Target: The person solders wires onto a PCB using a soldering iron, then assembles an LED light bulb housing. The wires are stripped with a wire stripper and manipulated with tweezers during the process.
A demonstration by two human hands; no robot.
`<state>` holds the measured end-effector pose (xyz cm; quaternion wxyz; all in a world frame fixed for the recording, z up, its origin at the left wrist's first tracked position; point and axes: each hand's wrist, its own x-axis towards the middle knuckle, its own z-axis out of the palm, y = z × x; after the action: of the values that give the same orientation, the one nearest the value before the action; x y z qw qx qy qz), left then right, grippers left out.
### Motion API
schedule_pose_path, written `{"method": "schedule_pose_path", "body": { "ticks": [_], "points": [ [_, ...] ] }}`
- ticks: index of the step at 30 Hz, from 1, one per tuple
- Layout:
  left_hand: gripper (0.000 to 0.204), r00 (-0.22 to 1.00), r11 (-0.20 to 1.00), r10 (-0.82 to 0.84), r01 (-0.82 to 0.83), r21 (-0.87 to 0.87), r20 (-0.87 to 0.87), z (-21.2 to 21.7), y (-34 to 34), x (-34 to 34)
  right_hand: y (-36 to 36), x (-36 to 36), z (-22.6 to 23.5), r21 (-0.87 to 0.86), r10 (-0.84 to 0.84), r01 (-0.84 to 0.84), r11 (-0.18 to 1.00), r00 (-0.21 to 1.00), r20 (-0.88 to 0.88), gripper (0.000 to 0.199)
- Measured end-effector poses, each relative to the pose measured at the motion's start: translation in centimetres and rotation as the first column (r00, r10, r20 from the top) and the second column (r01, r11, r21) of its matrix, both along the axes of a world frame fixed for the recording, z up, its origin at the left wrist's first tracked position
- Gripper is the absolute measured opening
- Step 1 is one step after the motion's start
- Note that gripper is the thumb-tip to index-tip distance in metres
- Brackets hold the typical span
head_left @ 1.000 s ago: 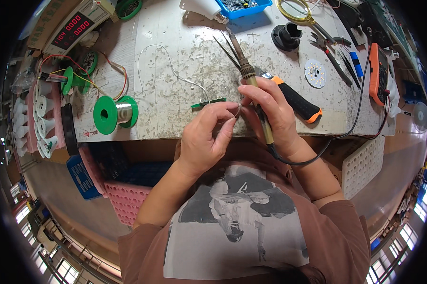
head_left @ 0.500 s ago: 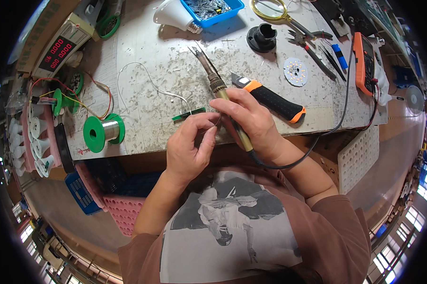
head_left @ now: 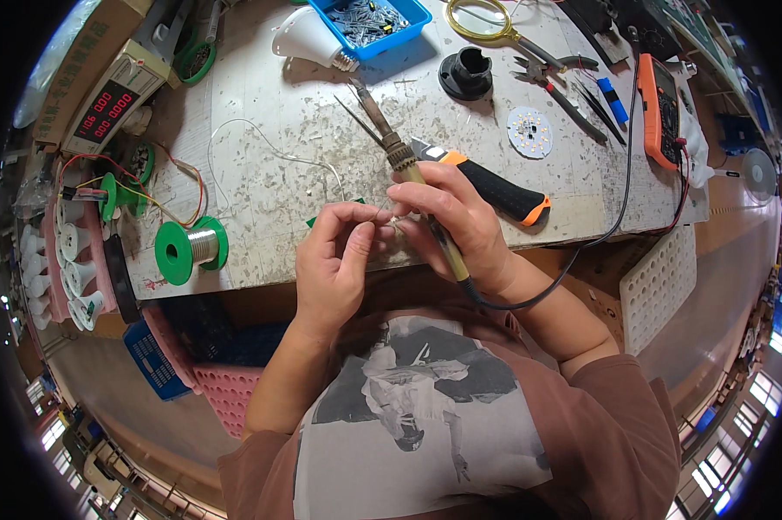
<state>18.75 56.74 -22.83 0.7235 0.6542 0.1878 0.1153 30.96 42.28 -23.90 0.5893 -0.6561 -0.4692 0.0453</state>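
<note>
My right hand is closed round the handle of a soldering iron, its tip pointing up and away over the table. A thin dark prong runs beside the tip; I cannot tell whether it is a separate tool. Thumb and fingers of my left hand pinch a thin wire, which reaches toward my right fingertips. Something small and pale shows there, too small to name. Under the left fingers a green circuit board is mostly hidden. An orange-and-black utility knife lies right of the iron.
At left stand a green solder spool and a meter with red digits; thin silvery wire curves between. Farther off are a blue tray, black socket, round LED board, pliers, and orange multimeter.
The thin prong has swung from the right of the iron's tip to its left. My left hand has shifted slightly left, covering more of the green board. The view has moved a little.
</note>
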Motion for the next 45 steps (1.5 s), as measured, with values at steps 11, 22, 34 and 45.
{"method": "schedule_pose_path", "body": {
  "ticks": [11, 22, 34, 45],
  "points": [
    [0.015, 1.000, 0.987, -0.007, 0.006, 0.161, 0.007, -1.2, -0.1, 0.2, -0.2, 0.6, 0.2, 0.040, 0.033, -0.031, 0.999, 0.998, -0.049, 0.046],
    [0.017, 0.998, 0.997, 0.060, -0.061, 0.056, 0.008, -1.2, -0.6, 0.2, -0.2, 0.3, 0.1, -0.014, 0.026, -0.027, 1.000, 0.999, -0.034, 0.048],
    [0.022, 0.967, 0.950, 0.138, -0.190, 0.248, 0.213, -1.0, 0.0, -0.3, -0.7, -0.6, 0.7, -0.150, 0.041, -0.012, 0.989, 0.980, 0.194, 0.048],
    [0.018, 0.980, 0.761, 0.055, -0.164, 0.628, 0.189, 0.2, -0.6, -1.5, -0.5, -0.6, 0.2, 0.030, 0.035, -0.035, 0.999, 0.999, -0.017, 0.045]
  ]
}}
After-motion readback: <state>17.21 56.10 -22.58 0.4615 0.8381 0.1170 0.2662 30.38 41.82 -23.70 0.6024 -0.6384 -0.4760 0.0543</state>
